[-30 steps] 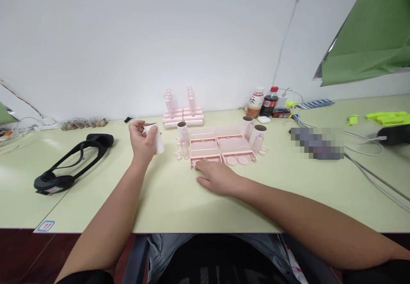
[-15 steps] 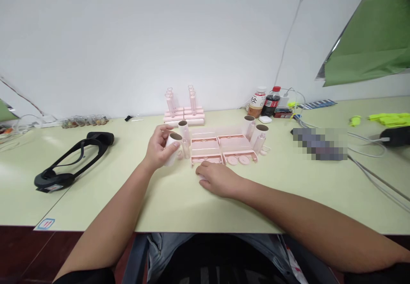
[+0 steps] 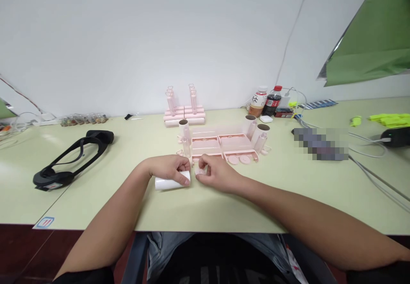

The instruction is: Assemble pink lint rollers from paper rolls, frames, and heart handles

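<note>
My left hand (image 3: 171,169) is closed around a white lint roll (image 3: 166,183) lying sideways, its right end facing my other hand. A small pale pink disc (image 3: 199,171) is pinched in my right hand (image 3: 217,172), close to that end of the roll but apart from it. Just beyond my hands lie pink trays (image 3: 208,144) side by side. Two matching pink discs (image 3: 238,159) rest at their front right. Upright rolls (image 3: 261,135) with brown cores and clear pink handles (image 3: 186,145) stand on both sides of the trays.
Assembled pink holders (image 3: 185,119) with upright handles stand by the wall. To the right are two drink bottles (image 3: 265,103), white cables (image 3: 378,147) and a blurred dark object (image 3: 322,144). A black headset (image 3: 73,160) lies on the left. The table's front edge is near my forearms.
My left hand has brought the lint roll down toward me and to the right, turning it from upright to lying sideways. My right hand has lifted slightly, showing the pink disc.
</note>
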{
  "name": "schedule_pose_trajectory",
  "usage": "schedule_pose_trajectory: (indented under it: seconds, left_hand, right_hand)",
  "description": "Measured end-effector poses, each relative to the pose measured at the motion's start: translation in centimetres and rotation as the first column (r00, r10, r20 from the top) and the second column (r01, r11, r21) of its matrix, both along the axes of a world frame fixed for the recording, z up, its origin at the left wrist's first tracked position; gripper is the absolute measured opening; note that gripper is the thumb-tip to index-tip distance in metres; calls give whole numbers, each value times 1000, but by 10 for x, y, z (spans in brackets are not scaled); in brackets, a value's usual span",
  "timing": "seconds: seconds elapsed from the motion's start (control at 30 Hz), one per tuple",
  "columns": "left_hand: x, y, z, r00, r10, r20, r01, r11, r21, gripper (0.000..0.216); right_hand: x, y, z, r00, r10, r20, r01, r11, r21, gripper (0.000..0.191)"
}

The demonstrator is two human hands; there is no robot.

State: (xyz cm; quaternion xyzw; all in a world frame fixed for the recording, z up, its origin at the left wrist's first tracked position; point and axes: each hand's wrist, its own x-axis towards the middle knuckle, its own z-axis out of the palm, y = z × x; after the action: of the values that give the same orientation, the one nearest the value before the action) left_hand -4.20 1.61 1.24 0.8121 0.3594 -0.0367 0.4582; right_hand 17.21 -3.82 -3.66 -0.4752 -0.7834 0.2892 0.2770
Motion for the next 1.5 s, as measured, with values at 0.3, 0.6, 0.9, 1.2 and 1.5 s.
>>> schedule_pose_trajectory:
  seconds: [0.3,0.6,0.9,1.2,1.5]
  left_hand:
    - [7,2,-6,957,113,268,-116,993,-4,44]
    - [9,3,-11,929,111,352,-100,994,-50,43]
    - [10,4,-13,892,128,434,-108,992,-71,41]
    - [11,2,-7,816,219,535,-194,976,-104,39]
    - [12,5,-12,786,219,578,-189,976,-111,40]
  right_hand:
    - [-5,-2,-5,882,-35,-470,-30,991,-130,25]
    - [-5,2,-8,888,-69,-455,59,998,-37,20]
    - [-3,-2,-3,917,29,-397,59,976,209,13]
    - [1,-2,-1,872,21,-490,142,946,293,16]
    - [11,-2,7,936,224,-272,-121,929,349,44]
